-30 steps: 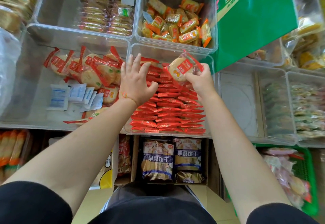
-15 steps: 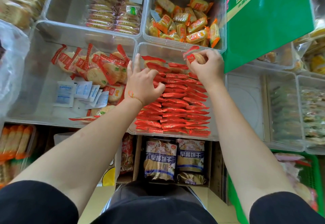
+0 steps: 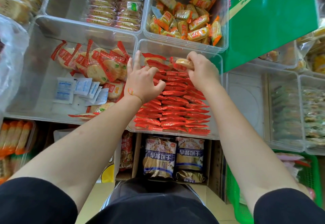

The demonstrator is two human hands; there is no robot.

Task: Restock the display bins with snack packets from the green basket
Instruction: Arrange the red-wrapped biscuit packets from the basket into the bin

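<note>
Head view: right hand (image 3: 202, 73) pinches a round rice-cracker packet (image 3: 182, 63), red-edged clear wrap, on edge at the bin's (image 3: 177, 47) far end. Left hand (image 3: 143, 81) half-curled on stacked packets (image 3: 174, 107), index finger straight.

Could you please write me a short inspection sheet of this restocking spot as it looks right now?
Surface: clear display bin, near part filled with rows of red packets.
Job's things: rice cracker packet at the bin's far end; green basket lower right.
Clutter: white sachets in the left bin.
Grip: right hand pinches the packet; left hand touches the rows, fingers partly extended.
Cables: nothing seen.
Surroundings: orange packets, breakfast biscuit bags.
</note>
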